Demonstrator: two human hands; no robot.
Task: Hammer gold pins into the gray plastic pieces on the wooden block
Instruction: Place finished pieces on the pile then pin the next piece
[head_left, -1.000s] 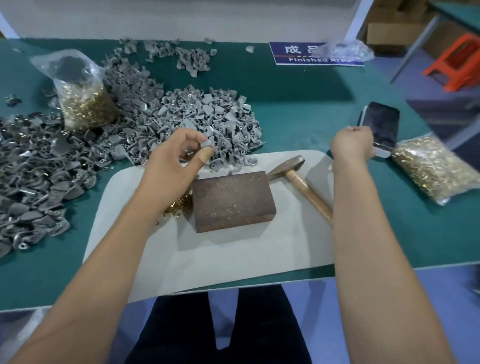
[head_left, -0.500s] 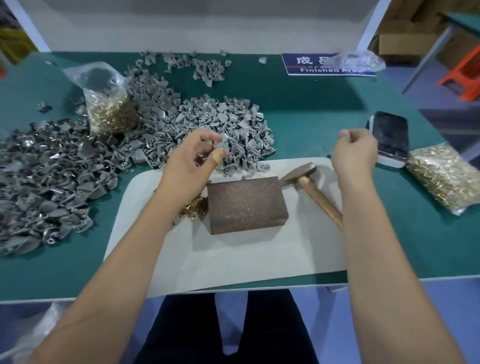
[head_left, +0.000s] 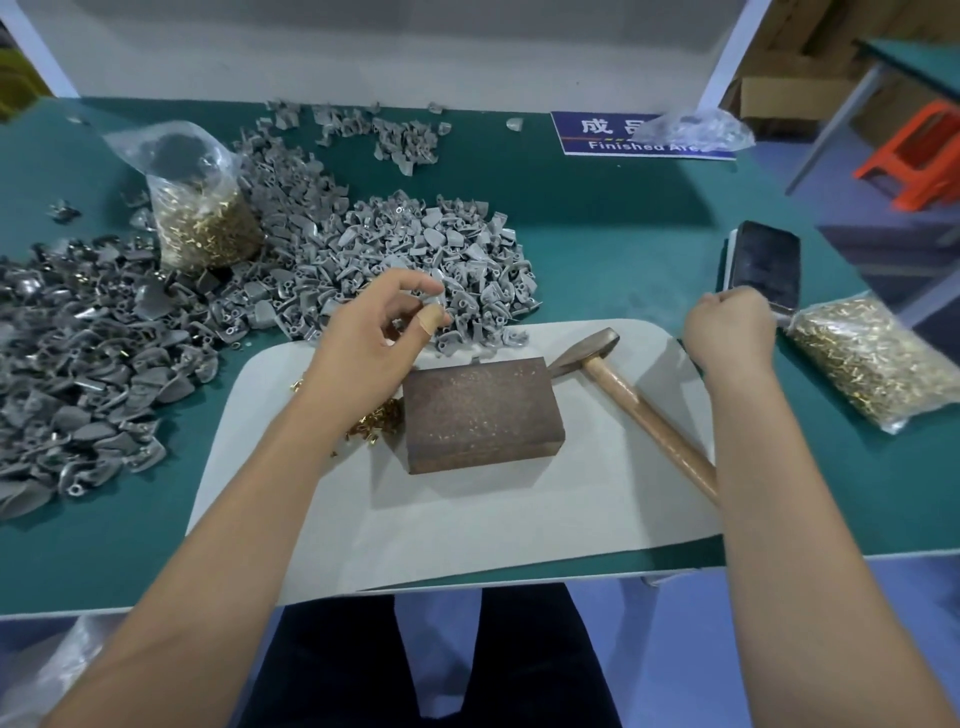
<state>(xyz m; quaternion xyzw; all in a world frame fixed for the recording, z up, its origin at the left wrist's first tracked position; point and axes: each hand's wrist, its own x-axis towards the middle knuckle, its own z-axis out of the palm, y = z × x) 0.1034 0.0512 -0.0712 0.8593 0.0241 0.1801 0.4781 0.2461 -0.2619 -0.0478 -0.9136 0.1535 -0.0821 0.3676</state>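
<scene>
Head view looks down on a green table (head_left: 597, 249) whose near edge runs just below a pale mat (head_left: 493, 525); the mat's front edge reaches that table edge. The wooden block (head_left: 480, 415) lies mid-mat and serves as landmark. In front of the block the mat is bare; to its right a hammer (head_left: 631, 395) lies diagonally, head touching or nearly touching the block's far right corner, handle running toward the right forearm.

Left of the block, a small heap of gold pins (head_left: 376, 422) sits on the mat, partly under the left wrist. The left hand (head_left: 369, 338) hovers above the block's far left corner, index finger and bandaged thumb pinching a small gray plastic piece (head_left: 434, 303), the other fingers loosely curled. Behind and left of the block spreads a large pile of gray plastic pieces (head_left: 322, 260).

The right hand (head_left: 730, 325) hangs right of the block, beyond the hammer, curled in a fist; whether it holds anything cannot be told.

Far behind the block, a blue sign (head_left: 602, 137) reads "Finished Are…" under Chinese characters, partly covered by a crumpled clear bag (head_left: 691, 130). A clear bag of gold pins (head_left: 205, 213) stands far left; another sealed pin bag (head_left: 872, 364) lies far right, touching a dark phone (head_left: 766, 265).
</scene>
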